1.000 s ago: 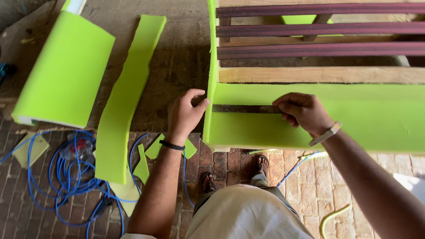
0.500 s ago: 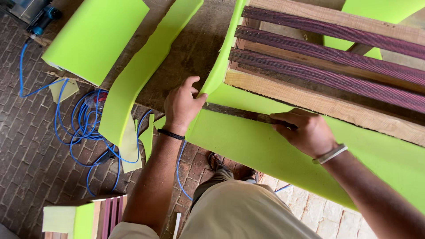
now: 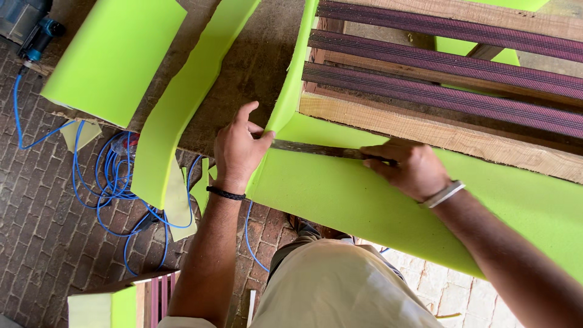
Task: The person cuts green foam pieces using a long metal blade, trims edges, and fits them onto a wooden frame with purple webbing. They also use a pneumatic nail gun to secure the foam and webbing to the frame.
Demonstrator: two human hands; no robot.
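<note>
A wooden seat frame point(image 3: 425, 124) with purple webbing straps point(image 3: 449, 58) lies on a worktable, wrapped in bright green foam point(image 3: 340, 194). My left hand point(image 3: 240, 149) pinches the foam at the frame's corner, thumb on the front panel. My right hand point(image 3: 407, 167) presses flat on the foam along the frame's front rail, fingertips at a dark gap point(image 3: 316, 149) where the foam meets the wood. A black band sits on my left wrist, a silver bracelet on my right.
A long green foam strip point(image 3: 182, 103) and a foam slab point(image 3: 115, 54) lie on the table to the left. A blue hose point(image 3: 103, 182) coils on the brick floor among foam scraps. A power tool point(image 3: 27, 27) sits at top left. Another padded frame point(image 3: 121, 304) stands at bottom left.
The camera view has tilted and moved closer. My right hand has slid along the front rail and both hands stay on the foam at the frame's edge.
</note>
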